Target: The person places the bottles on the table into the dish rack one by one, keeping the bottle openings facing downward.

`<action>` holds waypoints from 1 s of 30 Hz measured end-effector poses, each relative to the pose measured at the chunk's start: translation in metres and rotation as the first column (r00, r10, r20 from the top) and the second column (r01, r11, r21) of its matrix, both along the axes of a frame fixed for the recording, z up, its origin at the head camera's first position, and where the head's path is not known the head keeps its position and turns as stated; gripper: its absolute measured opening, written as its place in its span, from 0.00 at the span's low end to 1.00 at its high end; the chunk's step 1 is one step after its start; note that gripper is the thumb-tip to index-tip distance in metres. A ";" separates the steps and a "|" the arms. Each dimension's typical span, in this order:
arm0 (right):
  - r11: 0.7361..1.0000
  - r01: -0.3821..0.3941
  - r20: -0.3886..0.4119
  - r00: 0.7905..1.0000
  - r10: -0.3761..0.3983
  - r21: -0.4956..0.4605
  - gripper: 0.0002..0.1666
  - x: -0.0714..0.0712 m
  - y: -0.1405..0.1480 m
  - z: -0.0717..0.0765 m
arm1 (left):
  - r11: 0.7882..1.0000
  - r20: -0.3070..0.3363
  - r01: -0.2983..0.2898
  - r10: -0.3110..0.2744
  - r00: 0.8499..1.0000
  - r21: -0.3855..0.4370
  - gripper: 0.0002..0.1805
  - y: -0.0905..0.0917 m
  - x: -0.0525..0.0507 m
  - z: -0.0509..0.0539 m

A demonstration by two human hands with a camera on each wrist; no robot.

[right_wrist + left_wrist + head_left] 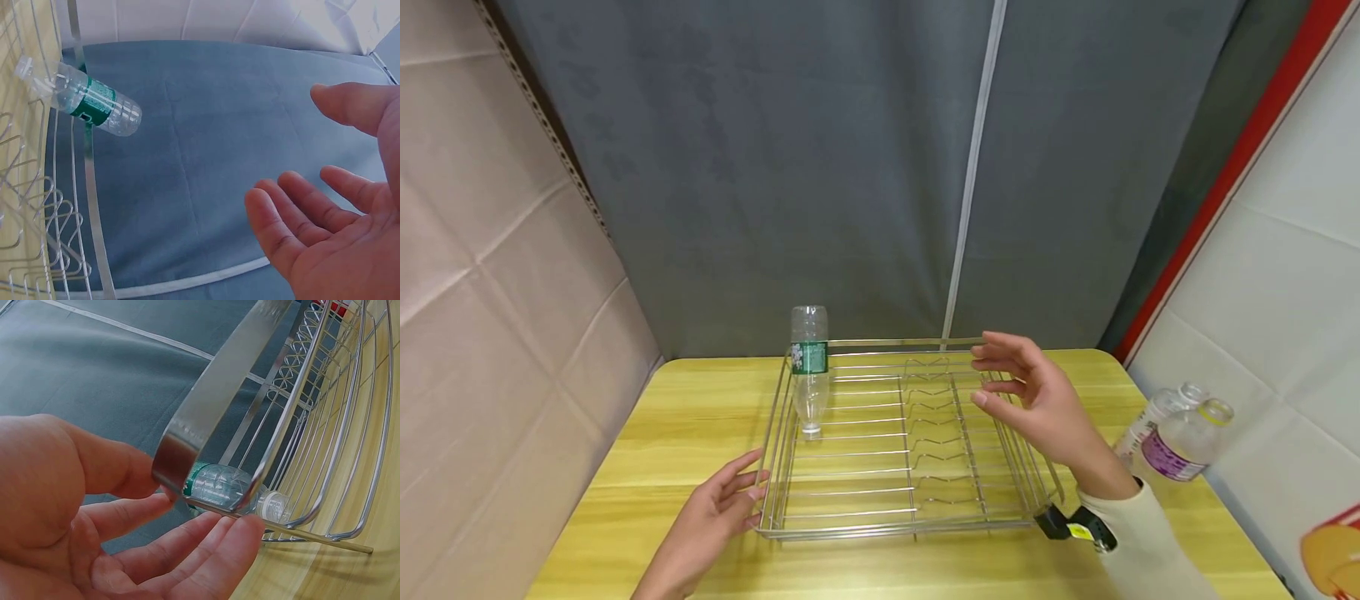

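A silver wire rack (850,530) stands on the wooden table. My left hand (703,521) grips its front left corner; the left wrist view shows the thumb against the flat metal band (181,447) and the fingers below it. Cap down, a clear bottle with a green label (809,358) stands in the rack's left rear part, touched by neither hand. Above the rack's right side is my right hand (1045,404), its fingers spread and slightly bent. Nothing is in that hand (337,231) in the right wrist view.
Two clear bottles, one with a purple label (1172,457) and one partly behind it (1138,429), stand at the table's right edge. A grey curtain (775,183) hangs behind the table (647,467). Pale panels flank it on both sides.
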State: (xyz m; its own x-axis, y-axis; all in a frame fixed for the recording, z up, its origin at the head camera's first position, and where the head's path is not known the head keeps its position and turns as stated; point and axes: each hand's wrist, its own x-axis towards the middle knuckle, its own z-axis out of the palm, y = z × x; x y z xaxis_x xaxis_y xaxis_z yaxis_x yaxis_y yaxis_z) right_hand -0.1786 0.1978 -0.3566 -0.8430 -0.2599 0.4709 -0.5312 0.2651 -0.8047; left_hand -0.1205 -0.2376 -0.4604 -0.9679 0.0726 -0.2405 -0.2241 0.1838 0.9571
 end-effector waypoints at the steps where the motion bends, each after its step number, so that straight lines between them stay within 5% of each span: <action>1: 1.000 0.003 -0.015 1.000 -0.003 -0.005 0.40 0.003 0.003 -0.001 | 1.000 0.000 0.003 -0.003 1.000 -0.002 0.31 0.000 0.000 0.000; 15: 0.987 0.101 -0.073 0.991 -0.111 -0.127 0.39 0.045 0.043 -0.022 | 1.000 -0.014 0.010 -0.010 1.000 0.002 0.31 -0.002 0.001 0.000; 25: 0.920 -0.012 -0.178 0.982 -0.063 -0.391 0.37 0.067 0.076 -0.039 | 1.000 -0.022 0.008 -0.008 1.000 0.008 0.31 -0.002 0.001 -0.002; 30: 0.904 0.107 -0.101 0.982 -0.163 -0.414 0.37 0.080 0.089 -0.046 | 1.000 -0.013 -0.005 0.005 1.000 0.000 0.32 -0.001 0.001 -0.003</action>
State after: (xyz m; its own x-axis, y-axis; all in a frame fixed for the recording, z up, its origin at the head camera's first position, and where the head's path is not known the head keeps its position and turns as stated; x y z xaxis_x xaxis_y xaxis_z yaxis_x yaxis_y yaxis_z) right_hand -0.0985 0.2867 -0.4021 -0.7805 0.0887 0.6188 -0.6207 0.0073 -0.7840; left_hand -0.1197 -0.2389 -0.4633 -0.9714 0.0680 -0.2277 -0.2122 0.1829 0.9599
